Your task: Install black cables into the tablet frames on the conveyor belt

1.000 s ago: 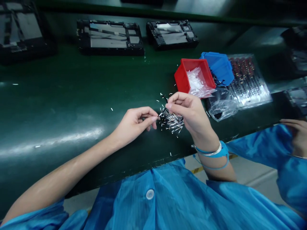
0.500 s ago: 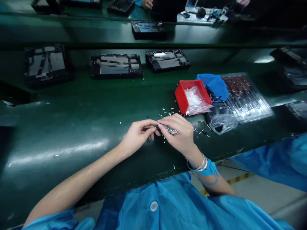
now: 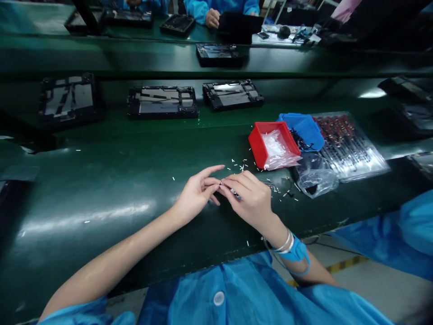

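Silvery pins [image 3: 236,195] lay bunched under the right hand [image 3: 252,203], its fingers [image 3: 241,180] closed on them, while the left hand [image 3: 196,194] had come open, fingers spread just beside them, above the green surface [image 3: 101,167].

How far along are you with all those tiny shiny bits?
Looks done: many tiny white pieces lie scattered on the green workbench. In hand: the right hand pinches a small bunch of metal pins, right beside the left hand. Left: more pieces seem to fill the clear bag in the red bin.
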Tool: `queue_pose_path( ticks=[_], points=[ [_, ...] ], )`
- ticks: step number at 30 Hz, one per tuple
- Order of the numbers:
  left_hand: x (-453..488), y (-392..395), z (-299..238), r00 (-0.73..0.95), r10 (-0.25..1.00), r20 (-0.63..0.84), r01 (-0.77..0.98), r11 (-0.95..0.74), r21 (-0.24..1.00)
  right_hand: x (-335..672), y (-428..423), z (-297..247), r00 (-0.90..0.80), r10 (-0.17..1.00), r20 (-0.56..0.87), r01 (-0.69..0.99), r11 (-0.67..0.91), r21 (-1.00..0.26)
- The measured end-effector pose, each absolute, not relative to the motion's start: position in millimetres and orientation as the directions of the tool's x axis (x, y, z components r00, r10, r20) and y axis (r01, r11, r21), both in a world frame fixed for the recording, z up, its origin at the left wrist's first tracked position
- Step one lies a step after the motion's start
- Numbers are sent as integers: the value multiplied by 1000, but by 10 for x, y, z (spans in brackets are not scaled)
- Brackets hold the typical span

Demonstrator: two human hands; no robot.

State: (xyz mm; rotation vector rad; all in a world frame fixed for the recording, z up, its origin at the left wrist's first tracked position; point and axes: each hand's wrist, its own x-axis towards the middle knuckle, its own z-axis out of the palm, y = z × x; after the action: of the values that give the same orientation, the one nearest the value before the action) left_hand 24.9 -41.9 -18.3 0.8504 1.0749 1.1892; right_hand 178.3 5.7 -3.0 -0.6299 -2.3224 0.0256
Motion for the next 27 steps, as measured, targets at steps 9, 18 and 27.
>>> queue_pose_path(
  ticks=[9,18,27],
  points=[
    [248,-432,-152,57,982,-180,-213,188,959,2055,428,60,-488,502,714,588,794,-156],
    [180,-393,-61,183,951,-247,-320,296,900,1950,326,96,-725,311,614,342,937,-70],
    [-1321,357,70,-684,717,133,320,132,938,1914,361,58,-468,415,780,309,904,-295]
  ],
)
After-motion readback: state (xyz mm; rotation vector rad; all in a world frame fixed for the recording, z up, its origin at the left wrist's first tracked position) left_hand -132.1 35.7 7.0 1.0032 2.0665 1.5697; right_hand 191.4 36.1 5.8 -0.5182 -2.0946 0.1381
